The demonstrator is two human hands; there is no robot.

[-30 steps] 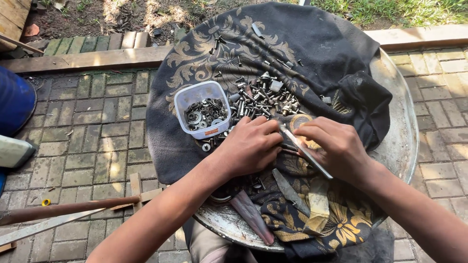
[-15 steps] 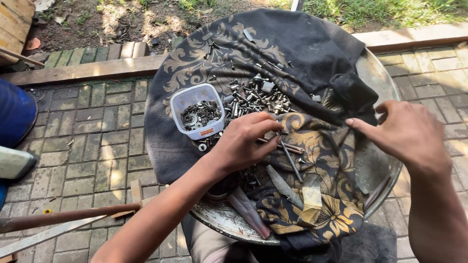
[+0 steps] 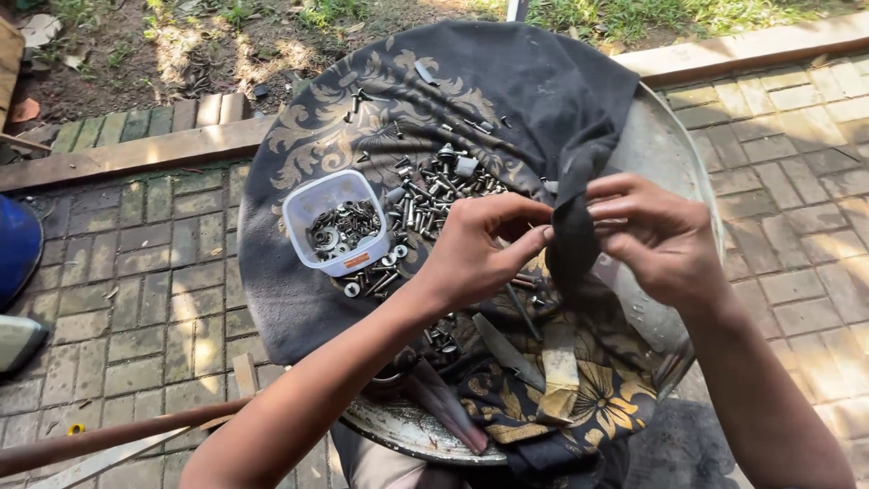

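Dark cloth [image 3: 507, 81] with a pale gold leaf pattern covers most of the round metal tray [image 3: 674, 145], and I have a fold of it pinched up near the tray's middle. My right hand [image 3: 661, 235] nips the raised fold between thumb and fingertips, fingers curled close together; my left hand [image 3: 480, 249] is bent in beside it, fingertips meeting the same fold from the other side (whether they also hold something small there, I cannot tell). Just left of my left hand, on the cloth, sits a white plastic tub [image 3: 337, 222] of washers and nuts, upright. Loose bolts [image 3: 434, 186] lie heaped between the tub and my hands, some touching the tub's foot. Below my hands, a flat metal blade [image 3: 507, 349] lies on the floral part of the cloth.
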